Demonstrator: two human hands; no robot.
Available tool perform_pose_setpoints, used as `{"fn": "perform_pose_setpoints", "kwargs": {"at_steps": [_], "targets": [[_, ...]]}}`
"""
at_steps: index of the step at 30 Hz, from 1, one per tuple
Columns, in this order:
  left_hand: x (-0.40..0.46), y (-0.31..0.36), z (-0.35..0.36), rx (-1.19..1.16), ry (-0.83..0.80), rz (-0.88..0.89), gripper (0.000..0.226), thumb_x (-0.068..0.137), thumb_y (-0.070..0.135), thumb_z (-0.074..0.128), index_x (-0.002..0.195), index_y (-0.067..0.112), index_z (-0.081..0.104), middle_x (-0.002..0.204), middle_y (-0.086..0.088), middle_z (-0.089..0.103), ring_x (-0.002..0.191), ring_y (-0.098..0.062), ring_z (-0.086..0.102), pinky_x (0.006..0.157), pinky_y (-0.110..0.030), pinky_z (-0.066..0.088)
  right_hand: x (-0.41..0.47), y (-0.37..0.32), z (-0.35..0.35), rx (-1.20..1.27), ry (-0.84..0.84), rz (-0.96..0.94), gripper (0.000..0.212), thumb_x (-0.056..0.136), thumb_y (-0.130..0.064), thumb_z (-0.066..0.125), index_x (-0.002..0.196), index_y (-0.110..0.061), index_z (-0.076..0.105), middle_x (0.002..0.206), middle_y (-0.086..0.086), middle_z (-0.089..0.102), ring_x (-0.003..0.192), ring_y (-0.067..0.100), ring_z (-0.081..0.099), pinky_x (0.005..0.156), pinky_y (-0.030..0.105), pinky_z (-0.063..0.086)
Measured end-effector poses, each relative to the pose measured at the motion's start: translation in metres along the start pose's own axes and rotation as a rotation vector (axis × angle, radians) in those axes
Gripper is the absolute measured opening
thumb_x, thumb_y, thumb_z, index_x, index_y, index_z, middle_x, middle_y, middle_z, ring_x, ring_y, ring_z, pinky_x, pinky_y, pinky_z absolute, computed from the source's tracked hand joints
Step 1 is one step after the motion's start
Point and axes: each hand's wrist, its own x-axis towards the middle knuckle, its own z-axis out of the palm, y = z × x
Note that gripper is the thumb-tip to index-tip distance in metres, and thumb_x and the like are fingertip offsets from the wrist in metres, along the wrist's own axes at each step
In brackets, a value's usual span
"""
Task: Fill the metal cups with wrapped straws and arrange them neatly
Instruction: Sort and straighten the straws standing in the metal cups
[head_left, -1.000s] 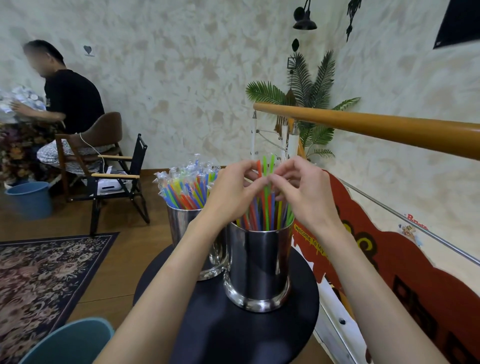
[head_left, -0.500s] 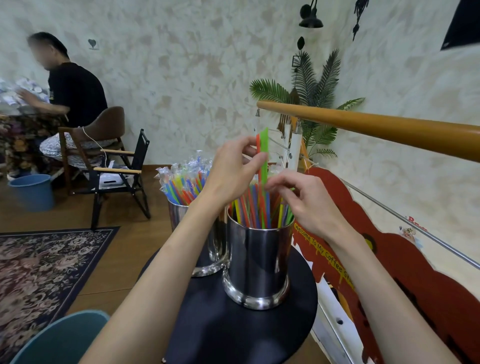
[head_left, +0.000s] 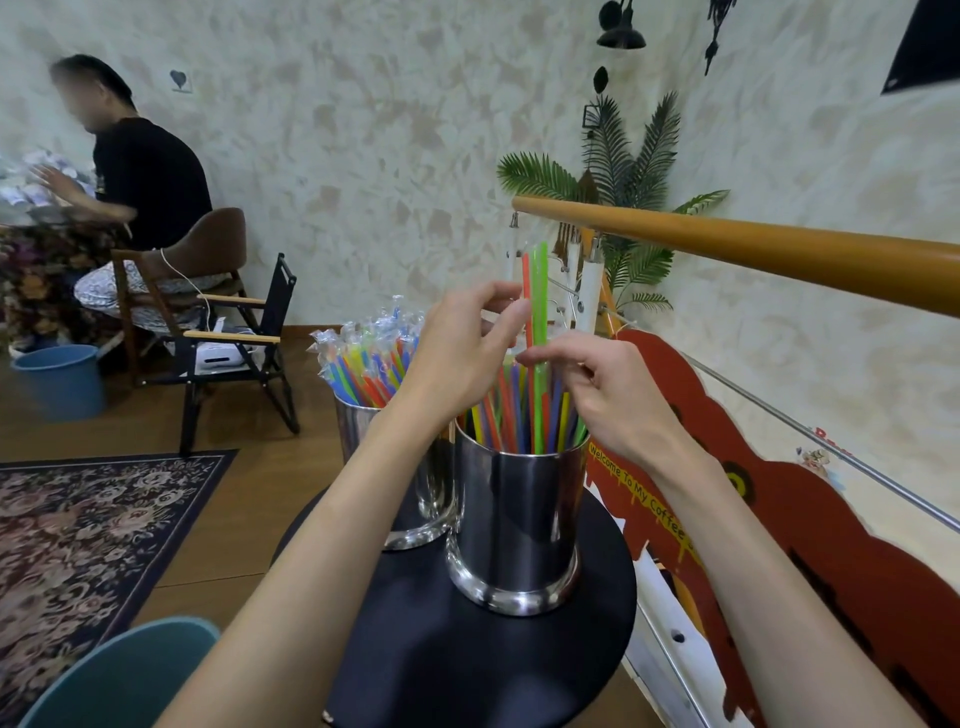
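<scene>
Head view: green straw upright, left hand pinching.

- Both bare forearms reach forward and upward from the lower edge of the view, converging toward the middle.
- The left hand is raised higher, back toward the camera, its thumb and fingertips pinched together at the top right, fingers bent.
- The right hand sits slightly lower and to the right, back of the hand up, index finger and thumb pointing left in a pinch, the other fingers loosely curled beneath.
- The two hands' fingertips lie just beside each other.
</scene>
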Motion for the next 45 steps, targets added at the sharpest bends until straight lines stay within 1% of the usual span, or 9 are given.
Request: {"fn": "perform_pose_setpoints", "kwargs": {"at_steps": [5,9,16,20,25,29,38,42,45], "targets": [[-0.028,-0.014,-0.003,0.197,0.018,0.057,0.02,0.099,0.023,0.061,0.118,0.022,0.066,0.09,0.013,0.065,0.074,-0.005,0.063,0.078,-0.039,0.056,0.009,-0.002,-0.004,-0.035,0.044,-0.032,0.038,0.093,0.01,0.059,0.114,-0.016,0.076,0.106,-0.013,0.069,0.097,-0.014,0.058,0.083,0.003,0.041],[-0.036,-0.023,0.0,0.251,-0.136,0.026,0.022,0.092,0.019,0.067,0.113,0.025,0.062,0.083,0.017,0.061,0.082,-0.017,0.057,0.081,-0.046,0.054,0.023,-0.007,-0.008,-0.055,0.054,-0.059,0.047,0.078,0.013,0.07,0.114,-0.017,0.076,0.104,-0.009,0.07,0.093,-0.003,0.062,0.072,0.011,0.046],[-0.038,-0.029,0.0,0.276,-0.216,0.024,0.036,0.084,0.015,0.078,0.114,0.025,0.062,0.091,0.013,0.06,0.076,-0.011,0.058,0.08,-0.038,0.053,0.044,-0.018,-0.024,-0.116,0.193,-0.125,0.033,0.076,0.007,0.079,0.104,-0.01,0.076,0.095,-0.004,0.068,0.08,0.004,0.06,0.07,0.007,0.041],[-0.04,-0.03,-0.002,0.286,-0.226,0.044,0.045,0.08,0.008,0.08,0.089,0.039,0.049,0.084,0.016,0.054,0.071,-0.005,0.057,0.071,-0.029,0.045,0.052,-0.026,-0.028,-0.082,0.245,-0.144,0.022,0.084,-0.004,0.077,0.104,-0.013,0.077,0.093,-0.003,0.072,0.079,0.007,0.064,0.068,0.013,0.046],[-0.04,-0.029,-0.002,0.284,-0.236,0.044,0.041,0.081,0.012,0.081,0.116,0.02,0.062,0.097,0.009,0.061,0.078,-0.011,0.059,0.075,-0.026,0.044,0.053,-0.036,-0.029,0.067,0.23,-0.092,0.015,0.092,-0.018,0.073,0.105,-0.014,0.077,0.086,0.002,0.075,0.075,0.017,0.072,0.067,0.036,0.059],[-0.041,-0.029,-0.003,0.27,-0.233,0.054,0.041,0.081,0.011,0.08,0.117,0.02,0.063,0.088,0.016,0.054,0.077,-0.01,0.059,0.078,-0.029,0.048,0.042,-0.04,-0.029,0.178,0.178,-0.049,0.007,0.095,-0.013,0.07,0.098,-0.011,0.076,0.077,-0.005,0.074,0.065,0.01,0.07,0.054,0.018,0.051],[-0.04,-0.031,-0.002,0.198,-0.219,-0.001,0.037,0.083,0.001,0.07,0.113,0.022,0.063,0.093,0.011,0.061,0.076,-0.012,0.062,0.08,-0.037,0.055,0.023,-0.043,-0.027,0.225,0.179,0.14,0.025,0.097,-0.025,0.067,0.078,-0.01,0.072,0.063,0.006,0.069,0.048,0.024,0.064,0.052,0.031,0.053],[-0.04,-0.032,-0.003,0.178,-0.213,-0.025,0.039,0.083,-0.002,0.065,0.113,0.023,0.063,0.092,0.012,0.061,0.076,-0.012,0.062,0.078,-0.034,0.055,0.026,-0.048,-0.031,0.19,0.225,0.163,0.033,0.095,-0.032,0.07,0.071,-0.01,0.072,0.061,0.006,0.066,0.049,0.02,0.056,0.053,0.034,0.048],[-0.04,-0.033,-0.003,0.179,-0.229,-0.022,0.041,0.084,-0.003,0.064,0.115,0.022,0.062,0.092,0.014,0.059,0.075,-0.013,0.063,0.075,-0.031,0.056,0.033,-0.053,-0.041,0.14,0.271,0.156,0.033,0.09,-0.036,0.075,0.059,-0.029,0.067,0.063,0.0,0.053,0.055,0.006,0.046,0.056,0.03,0.041]]}}
